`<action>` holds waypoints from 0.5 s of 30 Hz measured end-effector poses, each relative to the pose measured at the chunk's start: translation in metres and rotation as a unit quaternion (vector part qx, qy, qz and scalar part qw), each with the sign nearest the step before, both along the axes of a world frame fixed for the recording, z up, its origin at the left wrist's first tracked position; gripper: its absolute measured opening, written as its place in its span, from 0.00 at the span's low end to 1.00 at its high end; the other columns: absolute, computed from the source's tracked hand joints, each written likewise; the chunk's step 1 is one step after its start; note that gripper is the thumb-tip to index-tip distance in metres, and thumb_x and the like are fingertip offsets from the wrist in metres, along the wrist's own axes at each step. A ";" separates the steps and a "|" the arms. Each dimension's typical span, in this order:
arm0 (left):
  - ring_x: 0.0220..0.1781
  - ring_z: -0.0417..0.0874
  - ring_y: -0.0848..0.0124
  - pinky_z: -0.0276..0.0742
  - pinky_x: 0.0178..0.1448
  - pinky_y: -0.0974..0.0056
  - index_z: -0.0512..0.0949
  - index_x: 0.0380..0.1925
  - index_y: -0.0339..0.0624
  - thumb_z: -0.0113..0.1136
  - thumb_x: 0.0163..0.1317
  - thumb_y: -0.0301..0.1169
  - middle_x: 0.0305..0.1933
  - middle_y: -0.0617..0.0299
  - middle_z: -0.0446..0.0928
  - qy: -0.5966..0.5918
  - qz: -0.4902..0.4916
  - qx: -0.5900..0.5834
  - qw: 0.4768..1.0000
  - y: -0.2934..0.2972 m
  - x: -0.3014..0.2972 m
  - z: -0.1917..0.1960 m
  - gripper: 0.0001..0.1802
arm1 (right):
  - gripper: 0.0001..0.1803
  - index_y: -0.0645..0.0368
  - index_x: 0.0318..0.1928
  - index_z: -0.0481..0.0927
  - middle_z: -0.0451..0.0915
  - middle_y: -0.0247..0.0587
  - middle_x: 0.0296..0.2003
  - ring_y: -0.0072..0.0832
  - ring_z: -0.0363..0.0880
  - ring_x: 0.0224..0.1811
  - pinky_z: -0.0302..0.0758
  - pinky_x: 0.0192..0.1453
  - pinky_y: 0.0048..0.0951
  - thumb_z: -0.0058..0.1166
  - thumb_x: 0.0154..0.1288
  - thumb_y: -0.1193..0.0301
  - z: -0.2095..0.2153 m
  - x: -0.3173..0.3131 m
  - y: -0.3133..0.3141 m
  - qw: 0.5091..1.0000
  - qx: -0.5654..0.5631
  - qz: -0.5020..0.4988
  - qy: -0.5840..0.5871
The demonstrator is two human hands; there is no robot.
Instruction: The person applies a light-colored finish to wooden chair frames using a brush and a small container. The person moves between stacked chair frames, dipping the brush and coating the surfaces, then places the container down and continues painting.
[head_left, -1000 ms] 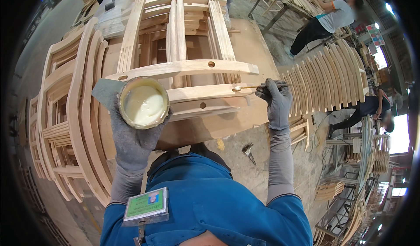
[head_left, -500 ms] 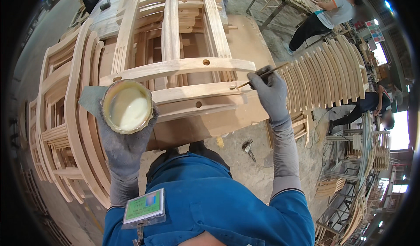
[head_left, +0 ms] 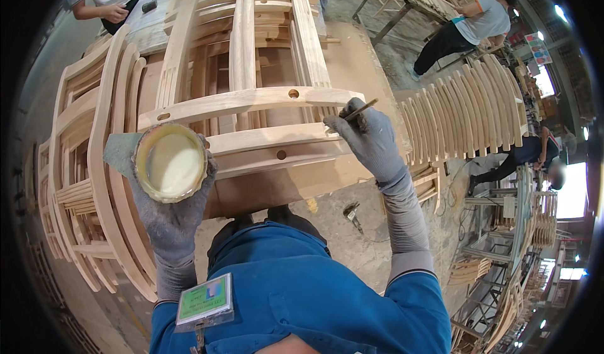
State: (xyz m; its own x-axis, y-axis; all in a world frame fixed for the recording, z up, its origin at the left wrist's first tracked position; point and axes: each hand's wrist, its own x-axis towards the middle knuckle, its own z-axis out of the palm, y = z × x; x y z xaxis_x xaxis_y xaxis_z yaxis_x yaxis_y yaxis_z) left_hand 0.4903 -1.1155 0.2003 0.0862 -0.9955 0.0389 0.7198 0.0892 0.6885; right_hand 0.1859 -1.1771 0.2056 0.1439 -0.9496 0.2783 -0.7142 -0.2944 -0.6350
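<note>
The right hand (head_left: 371, 141), in a grey glove, pinched a thin brush (head_left: 352, 113) between thumb and fingers, its handle slanting up and away to the right, its working end pointed down and left at the curved wooden chair rail (head_left: 251, 102); the tip sat just at the rail's right end, near the slats below, so the rail's long axis ran leftward from the hand, across the person's front. The left hand (head_left: 170, 209), also gloved, was closed round the underside of a round tub of pale glue (head_left: 171, 163), held level and open-topped just in front of the lower rail (head_left: 277, 143); tub and brush stood well apart, the rail's dowel holes (head_left: 293, 93) between them; the right hand was plainly the nearer to those holes.
</note>
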 end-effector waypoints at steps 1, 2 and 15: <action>0.61 0.70 0.50 0.75 0.59 0.47 0.55 0.65 0.44 0.48 0.67 0.43 0.62 0.46 0.62 0.010 0.005 0.010 1.000 -0.001 -0.002 0.002 0.31 | 0.14 0.64 0.29 0.74 0.75 0.43 0.18 0.30 0.73 0.19 0.67 0.26 0.29 0.61 0.59 0.66 0.000 -0.002 -0.001 0.999 0.017 0.001 -0.038; 0.61 0.70 0.49 0.75 0.59 0.47 0.55 0.65 0.44 0.48 0.67 0.43 0.62 0.46 0.63 0.004 0.006 0.008 1.000 -0.001 -0.002 0.002 0.31 | 0.14 0.64 0.29 0.74 0.75 0.43 0.18 0.29 0.73 0.19 0.67 0.25 0.29 0.61 0.58 0.66 0.000 -0.004 -0.002 0.996 0.034 0.003 -0.077; 0.62 0.68 0.50 0.72 0.61 0.48 0.57 0.64 0.42 0.44 0.68 0.50 0.62 0.41 0.62 0.044 0.000 0.023 0.999 -0.005 0.002 -0.002 0.32 | 0.09 0.65 0.33 0.77 0.78 0.40 0.25 0.19 0.74 0.28 0.71 0.34 0.22 0.59 0.58 0.71 -0.008 -0.026 -0.002 0.973 0.099 -0.029 -0.209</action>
